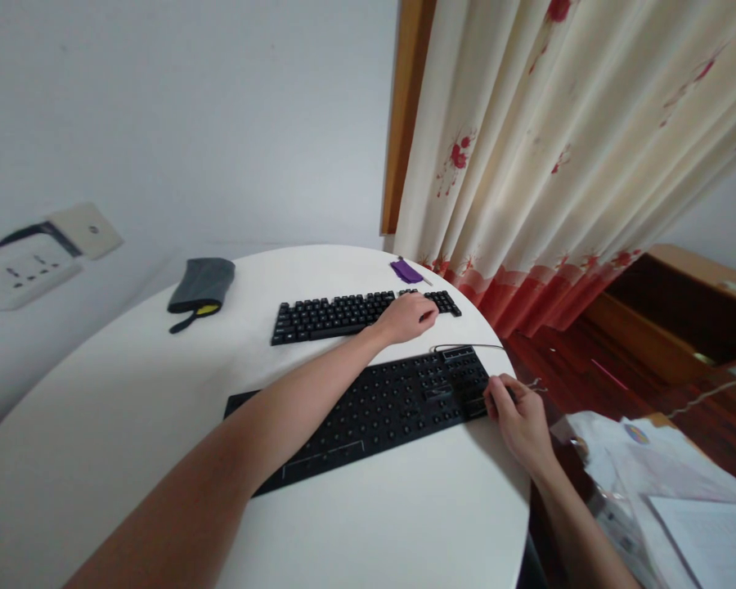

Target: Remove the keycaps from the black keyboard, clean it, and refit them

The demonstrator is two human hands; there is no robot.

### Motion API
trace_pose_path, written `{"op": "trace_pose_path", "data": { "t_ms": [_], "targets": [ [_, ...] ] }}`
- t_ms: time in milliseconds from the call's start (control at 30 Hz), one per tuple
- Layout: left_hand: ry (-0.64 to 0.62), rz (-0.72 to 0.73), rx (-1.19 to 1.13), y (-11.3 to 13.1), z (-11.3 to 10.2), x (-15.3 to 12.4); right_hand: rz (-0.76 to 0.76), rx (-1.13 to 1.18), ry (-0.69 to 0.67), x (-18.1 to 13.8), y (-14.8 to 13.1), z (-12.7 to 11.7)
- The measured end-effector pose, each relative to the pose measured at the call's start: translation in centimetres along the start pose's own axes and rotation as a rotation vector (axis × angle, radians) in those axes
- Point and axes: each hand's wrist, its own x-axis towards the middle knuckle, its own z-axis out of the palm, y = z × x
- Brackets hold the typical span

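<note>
Two black keyboards lie on a round white table. The far keyboard still has its keycaps. The near keyboard shows bare switch stems across most of its face. My left hand reaches over the near one and rests on the right part of the far keyboard, fingers curled down on the keys. My right hand grips the right end of the near keyboard, fingers closed on its edge at the table's rim.
A grey pouch with a yellow patch lies at the back left. A small purple tool sits behind the far keyboard. A thin cable runs off the near keyboard. Curtain at right, papers below right, wall sockets at left.
</note>
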Motion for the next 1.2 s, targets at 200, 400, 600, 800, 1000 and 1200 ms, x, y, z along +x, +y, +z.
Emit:
{"op": "trace_pose_path", "data": {
  "t_ms": [200,400,600,800,1000,1200],
  "targets": [
    [-0.001,0.017,-0.026,0.0,0.1,0.0,-0.012,-0.001,0.037,-0.1,0.0,0.2],
    [0.01,0.031,-0.03,0.0,0.1,0.0,-0.007,0.017,0.142,-0.2,0.5,0.7],
    [0.018,0.027,-0.042,0.0,0.1,0.0,0.03,0.028,0.152,-0.3,-0.4,0.9],
    [0.017,-0.018,-0.071,0.2,0.1,0.0,0.043,0.045,0.166,-0.3,-0.8,1.1],
    [0.035,-0.067,-0.092,0.1,0.1,-0.1,0.035,0.025,0.176,-0.3,-0.4,1.2],
    [0.031,-0.05,-0.087,0.2,0.1,-0.1,-0.191,-0.339,0.112,-1.1,0.3,1.1]
  ]
}}
